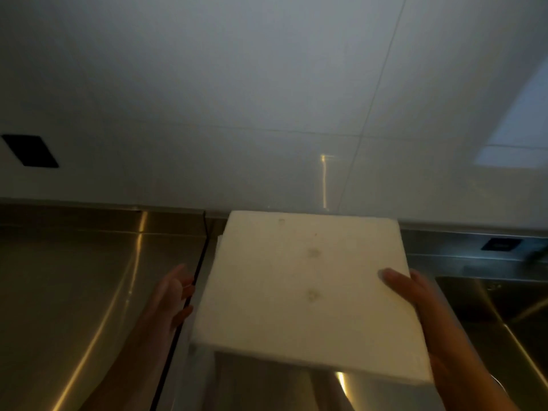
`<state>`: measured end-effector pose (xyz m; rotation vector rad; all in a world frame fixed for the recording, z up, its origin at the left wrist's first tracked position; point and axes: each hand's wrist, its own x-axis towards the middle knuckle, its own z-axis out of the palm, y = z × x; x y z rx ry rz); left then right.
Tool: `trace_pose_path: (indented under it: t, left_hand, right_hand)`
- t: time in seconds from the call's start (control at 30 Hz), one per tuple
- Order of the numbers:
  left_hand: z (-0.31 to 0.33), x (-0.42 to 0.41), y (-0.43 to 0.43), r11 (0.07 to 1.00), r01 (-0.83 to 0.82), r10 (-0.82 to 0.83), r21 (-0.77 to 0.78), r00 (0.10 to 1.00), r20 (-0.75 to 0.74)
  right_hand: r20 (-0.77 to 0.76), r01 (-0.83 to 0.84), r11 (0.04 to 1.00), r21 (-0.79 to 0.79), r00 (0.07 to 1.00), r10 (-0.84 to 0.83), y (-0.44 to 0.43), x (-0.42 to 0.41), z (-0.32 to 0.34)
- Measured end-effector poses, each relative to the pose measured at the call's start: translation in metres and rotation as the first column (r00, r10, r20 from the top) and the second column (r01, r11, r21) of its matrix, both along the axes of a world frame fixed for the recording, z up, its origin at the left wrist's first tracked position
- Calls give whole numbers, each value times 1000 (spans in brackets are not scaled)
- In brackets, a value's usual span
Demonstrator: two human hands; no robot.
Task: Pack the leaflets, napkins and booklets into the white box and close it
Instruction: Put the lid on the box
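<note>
A thick white square stack of napkins [299,292] is held up in the air over the steel counter, tilted toward me. My right hand [415,304] grips its right edge, thumb on top and fingers underneath. My left hand [175,295] hovers just left of the stack with relaxed fingers, not clearly touching it. No white box, leaflets or booklets are in view.
A stainless steel counter [74,277] runs across, with a dark seam [189,292] beside my left hand. A sink basin [498,307] lies at the right. A white tiled wall [267,99] rises behind, with a black socket [29,151] at left.
</note>
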<state>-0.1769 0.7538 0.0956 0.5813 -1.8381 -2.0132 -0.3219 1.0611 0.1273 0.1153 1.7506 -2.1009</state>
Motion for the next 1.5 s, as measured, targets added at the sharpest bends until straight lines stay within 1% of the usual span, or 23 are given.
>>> trace_pose_path:
  t: [0.03,0.07,0.1,0.13,0.23,0.47,0.57,0.7,0.83,0.93,1.0,1.13,1.2,1.27,1.37,1.43,1.5]
  left_hand:
    - [1,-7,-2,998,41,-42,-36,999,-4]
    - [0,-12,-5,999,34,-34,-3,999,-3]
    - [-1,-15,-9,998,58,-58,0,998,12]
    - [-5,-18,-12,999,47,-47,9,998,31]
    - [-13,-26,-19,999,42,-44,24,996,75]
    - [-31,-51,-27,999,46,-44,-7,987,156]
    - [-37,-60,-27,997,70,-65,-16,981,183]
    - [-41,-66,-24,993,117,-107,-27,964,245]
    - [-47,-67,-21,978,194,-154,-81,922,355]
    - [-54,-69,-16,976,173,-103,-133,904,416]
    - [-58,-72,-14,970,160,-63,-184,895,442]
    - [-57,-74,-10,952,167,-30,-257,885,465]
    - [-57,-74,-7,947,175,-31,-269,885,464]
    - [-55,-73,-3,941,186,-35,-284,885,464]
    - [-52,-72,2,923,192,-21,-333,890,455]
    - [-50,-73,4,918,173,7,-358,893,450]
    - [-49,-74,6,926,140,33,-351,896,444]
  right_hand:
    - [-24,-18,1000,-10,1000,18,-3,-11,3]
    - [-53,10,1000,13,999,-9,-7,-21,3]
    - [-71,11,1000,14,997,-10,-11,-31,2]
    - [-85,13,1000,25,996,-11,-16,-40,0]
    - [-99,-30,999,16,995,31,-31,-64,-13]
    - [36,-66,992,112,997,63,-50,-110,-56]
    - [48,-96,985,144,995,90,-52,-118,-66]
    - [66,-115,987,110,992,108,-50,-122,-76]
    - [91,-118,990,77,990,111,-45,-121,-85]
    - [85,-100,993,69,992,94,-51,-119,-88]
    - [56,-90,991,103,995,85,-58,-121,-88]
    - [6,-108,968,226,994,110,-63,-128,-89]
    - [-47,-115,940,321,989,137,-63,-129,-90]
    - [-131,-107,883,458,974,186,-64,-128,-90]
    - [-224,-85,734,674,923,313,-70,-125,-85]
    - [-243,-48,646,762,903,355,-75,-123,-82]
    - [-259,14,556,831,895,364,-78,-121,-82]
